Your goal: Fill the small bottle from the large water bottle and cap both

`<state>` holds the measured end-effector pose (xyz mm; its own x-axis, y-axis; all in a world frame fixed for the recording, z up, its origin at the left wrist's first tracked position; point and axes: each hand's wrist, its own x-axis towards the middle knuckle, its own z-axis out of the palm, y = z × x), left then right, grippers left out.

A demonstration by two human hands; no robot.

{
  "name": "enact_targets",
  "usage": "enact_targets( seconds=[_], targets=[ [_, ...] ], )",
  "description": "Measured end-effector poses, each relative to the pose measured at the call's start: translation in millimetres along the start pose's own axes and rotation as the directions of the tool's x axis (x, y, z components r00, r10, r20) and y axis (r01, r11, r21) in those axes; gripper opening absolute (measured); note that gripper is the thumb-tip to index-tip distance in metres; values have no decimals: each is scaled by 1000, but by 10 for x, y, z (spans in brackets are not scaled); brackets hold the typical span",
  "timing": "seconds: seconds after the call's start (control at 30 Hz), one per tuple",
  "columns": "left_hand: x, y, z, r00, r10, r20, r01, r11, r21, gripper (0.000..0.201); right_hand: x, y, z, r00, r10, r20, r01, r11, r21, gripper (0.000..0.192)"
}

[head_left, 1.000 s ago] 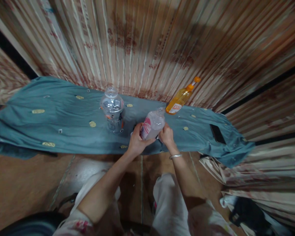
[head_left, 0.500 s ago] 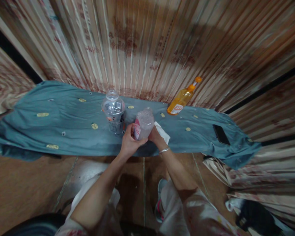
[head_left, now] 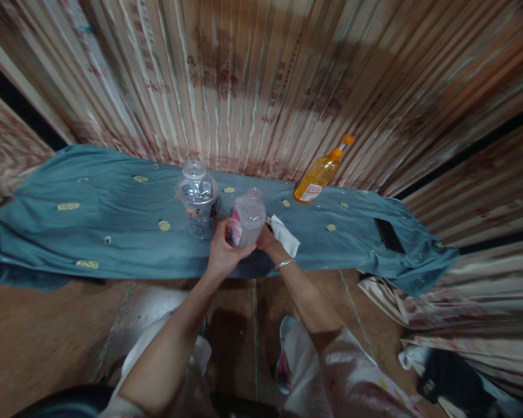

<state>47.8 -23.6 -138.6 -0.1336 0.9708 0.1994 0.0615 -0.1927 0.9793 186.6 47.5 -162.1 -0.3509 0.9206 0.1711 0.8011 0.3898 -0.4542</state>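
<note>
- While both hands close on it, the pink-labelled bottle [head_left: 245,219] stands upright at the blue cloth's [head_left: 113,232] near edge.
- Left hand [head_left: 221,253] wraps its base; right hand [head_left: 265,240] presses the other side, beside a white tissue [head_left: 285,234].
- Judged step: steadying it; next calls for firm grip.
- Farther: clear bottle [head_left: 197,194], orange bottle [head_left: 320,172], phone [head_left: 389,235].

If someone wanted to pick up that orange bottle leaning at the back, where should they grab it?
Probably around the wide lower body of the orange bottle, just above its white label, coming from the front, the person's side. It tilts back toward the striped curtain, so nothing can reach behind it, and its thin neck and orange cap slant away, giving a poorer hold. Both hands are busy: left hand and right hand hold the pink-labelled bottle.
</note>
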Motion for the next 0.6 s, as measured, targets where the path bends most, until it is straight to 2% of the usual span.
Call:
enact_targets(
  seconds=[0.13, 0.2, 0.23, 0.27, 0.33, 0.4, 0.43, 0.5, 0.6],
  targets=[
    [0, 10, 5, 1000, -2, 3, 2, 1000, -5, 76, -1, 5, -98, 999, 33, -32, -31, 997, 69, 14],
    [-2, 18, 6, 1000, -4, 2, 4, 1000, 4, 77, -10, 47, -237, 990, 91, -110, -75, 987, 144, 20],
    [-4, 24, 8, 1000, -10, 1, 10, 1000, 12, 77, -22, 70, -336, 974, 148, -170, -105, 965, 240, 24],
    [-7, 31, 12, 1000, -17, 3, 17, 1000, 18, 76, -41, 89, -456, 948, 220, -230, -124, 920, 371, 29],
    [-19, 49, 29, 999, -39, 17, 39, 999, 11, 76, -106, 93, -739, 882, 366, -295, -78, 732, 677, 37],
    [-39, 72, 58, 997, -60, 47, 61, 998, -17, 76, -205, 31, -1042, 872, 377, -311, 46, 571, 820, 42],
    [-52, 85, 77, 996, -67, 63, 69, 997, -28, 75, -263, -24, -1185, 872, 356, -336, 98, 546, 832, 43],
    [-87, 108, 119, 993, -74, 90, 77, 997, -29, 74, -384, -162, -1426, 868, 295, -399, 165, 586, 794, 41],
    [-149, 127, 186, 988, -68, 138, 71, 997, -17, 71, -551, -355, -1654, 896, 162, -414, 169, 738, 654, 40]
  ],
)
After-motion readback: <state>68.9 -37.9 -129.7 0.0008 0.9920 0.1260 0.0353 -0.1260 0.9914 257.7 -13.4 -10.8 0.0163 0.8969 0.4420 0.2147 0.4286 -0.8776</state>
